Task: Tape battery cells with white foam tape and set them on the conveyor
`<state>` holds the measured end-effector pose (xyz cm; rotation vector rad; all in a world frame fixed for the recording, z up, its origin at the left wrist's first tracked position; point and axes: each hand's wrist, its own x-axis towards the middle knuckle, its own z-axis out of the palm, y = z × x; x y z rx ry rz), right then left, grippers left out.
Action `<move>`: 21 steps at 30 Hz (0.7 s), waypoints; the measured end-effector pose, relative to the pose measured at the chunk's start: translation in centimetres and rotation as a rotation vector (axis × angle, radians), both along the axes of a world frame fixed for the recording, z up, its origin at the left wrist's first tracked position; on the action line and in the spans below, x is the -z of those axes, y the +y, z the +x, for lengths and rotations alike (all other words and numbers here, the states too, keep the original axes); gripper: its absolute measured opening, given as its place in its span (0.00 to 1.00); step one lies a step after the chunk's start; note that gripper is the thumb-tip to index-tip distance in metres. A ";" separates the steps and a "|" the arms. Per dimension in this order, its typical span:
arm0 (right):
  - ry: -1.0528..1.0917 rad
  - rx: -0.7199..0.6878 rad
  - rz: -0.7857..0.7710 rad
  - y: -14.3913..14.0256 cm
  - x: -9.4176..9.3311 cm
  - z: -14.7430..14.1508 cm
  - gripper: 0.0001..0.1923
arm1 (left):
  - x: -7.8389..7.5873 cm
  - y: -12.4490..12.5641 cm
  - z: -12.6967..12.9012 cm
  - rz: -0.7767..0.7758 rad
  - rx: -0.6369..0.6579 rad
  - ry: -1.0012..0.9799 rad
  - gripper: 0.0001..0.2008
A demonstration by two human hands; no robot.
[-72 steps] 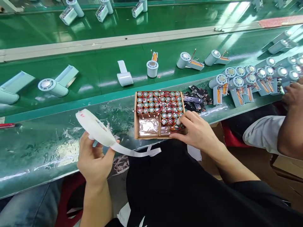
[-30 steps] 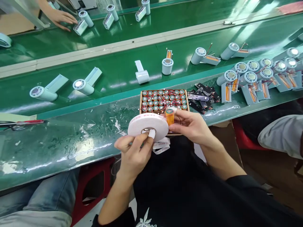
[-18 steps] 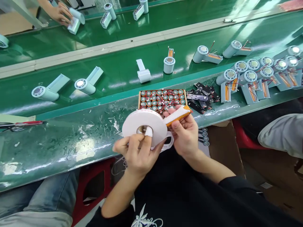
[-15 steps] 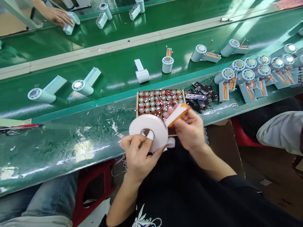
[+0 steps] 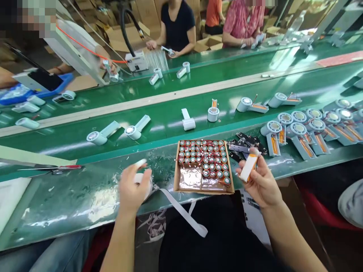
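While the left hand (image 5: 132, 189) rests low and left of centre on the green bench (image 5: 70, 196), its fingers are curled over a white tape roll (image 5: 141, 180) that is mostly hidden beneath the palm, and a loose white strip (image 5: 184, 213) trails from it down past the bench edge toward the lower middle. The right hand (image 5: 262, 183), right of centre, is closed around an orange battery cell (image 5: 248, 167) with white tape on its facing side, pinched between thumb and fingers and tilted with its top toward the upper right. Between the two hands sits a cardboard tray (image 5: 176, 177); its upper part is packed with upright cells (image 5: 202, 155) and red wires, while its lower compartments show bare shiny liner. Just right of the tray lies a heap of black circuit boards (image 5: 244, 142). Farther right, pale blue housings (image 5: 300, 130) crowd together, some with orange cells inside. More single housings lie on the conveyor belt (image 5: 170, 102) across the middle. Red-handled scissors (image 5: 61, 168) lie at the left. Along the top, other people work at the far side.
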<state>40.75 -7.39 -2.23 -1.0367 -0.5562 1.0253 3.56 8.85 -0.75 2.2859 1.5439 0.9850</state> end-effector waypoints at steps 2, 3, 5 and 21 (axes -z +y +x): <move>0.035 -0.025 -0.010 -0.3 -0.1 0.0 0.32 | -1.3 4.6 5.3 -0.097 0.127 0.109 0.26; 0.050 -0.029 -0.021 -0.4 -0.3 0.2 0.31 | -1.8 7.2 8.0 -0.155 0.170 0.194 0.31; 0.075 -0.005 -0.051 -1.0 -0.9 0.7 0.32 | -2.5 12.2 13.2 -0.277 0.184 0.369 0.38; 0.141 0.267 -0.192 -1.1 0.9 1.0 0.33 | -2.4 18.5 18.1 -0.206 0.491 0.666 0.12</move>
